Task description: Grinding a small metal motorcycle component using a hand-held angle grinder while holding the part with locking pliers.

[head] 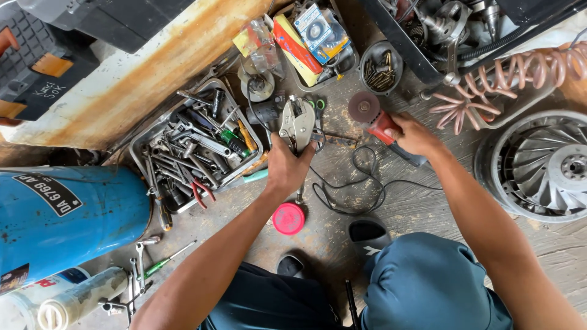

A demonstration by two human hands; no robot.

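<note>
Left hand [286, 166] closed around a silver metal tool [298, 124], held upright above the wooden floor [342, 183]. Right hand [414, 135] closed on the red-and-grey body of an angle grinder [380, 125], its dark disc [364, 107] pointing toward the metal tool, the two close together. A black cable [354, 183] loops across the floor between the forearms. Just below the left hand, a pink round lid [288, 218]. To the left, a metal tray [241, 170] of wrenches and pliers, and a blue cylinder [67, 214]. Far right, a finned metal wheel [541, 165] under a coiled hose [495, 82].
</note>
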